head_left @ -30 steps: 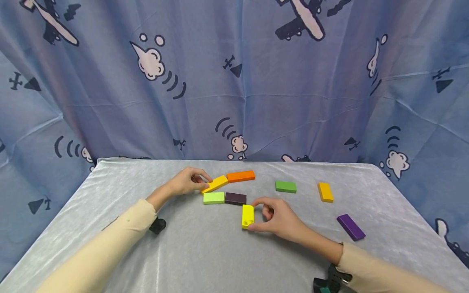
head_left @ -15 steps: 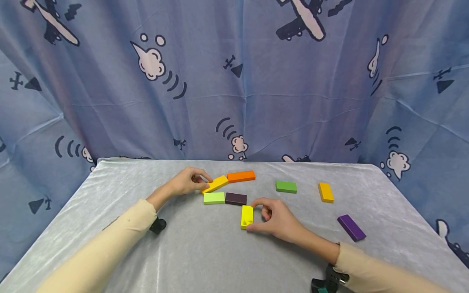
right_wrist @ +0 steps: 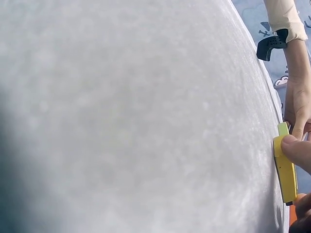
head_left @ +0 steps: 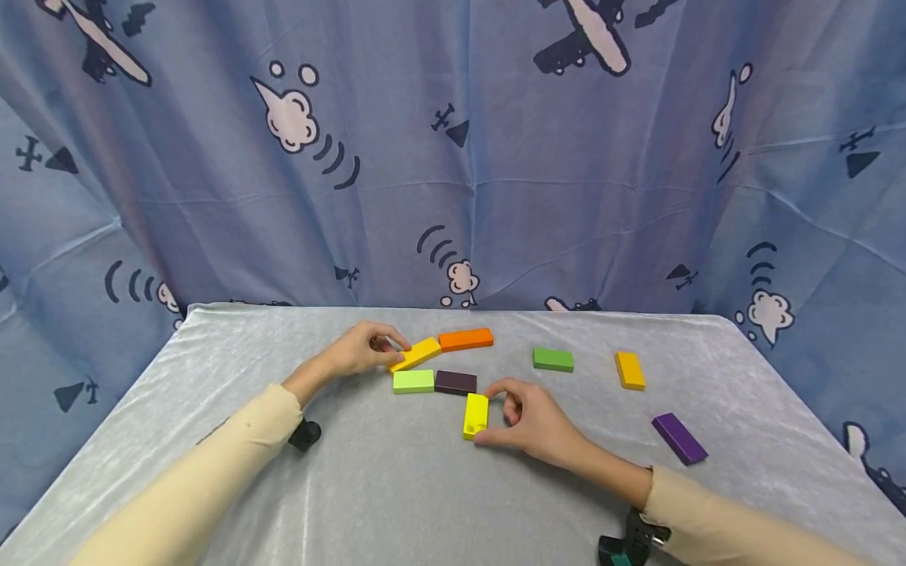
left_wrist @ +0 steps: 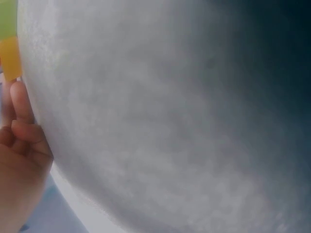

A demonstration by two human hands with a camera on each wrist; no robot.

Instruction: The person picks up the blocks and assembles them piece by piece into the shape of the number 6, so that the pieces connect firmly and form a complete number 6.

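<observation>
In the head view my right hand (head_left: 541, 422) pinches a bright yellow block (head_left: 476, 417) lengthwise, index finger at its far end and thumb at its near end. The block lies just below a dark brown block (head_left: 455, 383), which sits end to end with a light green block (head_left: 414, 382). My left hand (head_left: 359, 350) holds the left end of a golden yellow block (head_left: 416, 354) between thumb and fingers. That block slants up to an orange block (head_left: 465, 339), their corners meeting. The left wrist view shows fingertips right at the golden yellow block (left_wrist: 10, 58).
To the right lie a green block (head_left: 553, 360), an amber block (head_left: 630, 370) and a purple block (head_left: 679, 439), spaced apart on the grey cloth-covered table (head_left: 382, 487). A blue curtain (head_left: 396, 157) with printed planes hangs behind the table's far edge.
My right hand has slid the bright yellow block slightly left, under the dark brown block's right end. The left hand and the golden yellow block stay in place.
</observation>
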